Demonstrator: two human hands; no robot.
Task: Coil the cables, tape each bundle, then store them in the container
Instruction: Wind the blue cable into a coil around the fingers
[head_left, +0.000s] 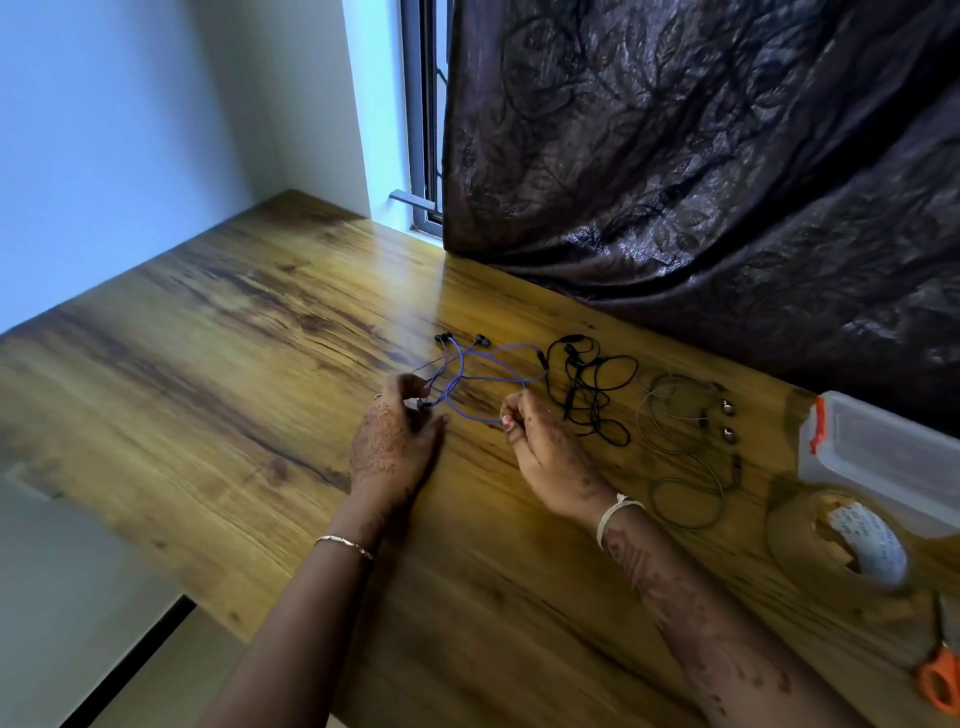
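Observation:
A purple earphone cable (480, 376) lies in loose loops on the wooden table (234, 374), its dark earbuds at the far end. My left hand (395, 441) pinches one end of it near the plug. My right hand (535, 441) pinches a loop of the same cable. To the right lies a tangled black earphone cable (592, 395), then a thin olive-grey cable (680, 447) in wide loops. A clear plastic container (883, 457) with an orange latch stands at the right edge. In front of it lies a roll of brown tape (789, 540).
Orange-handled scissors (943, 670) lie at the lower right. A dark patterned curtain (701, 156) hangs over the table's far right edge. The table's left edge drops off to the floor; a wall and window frame stand behind.

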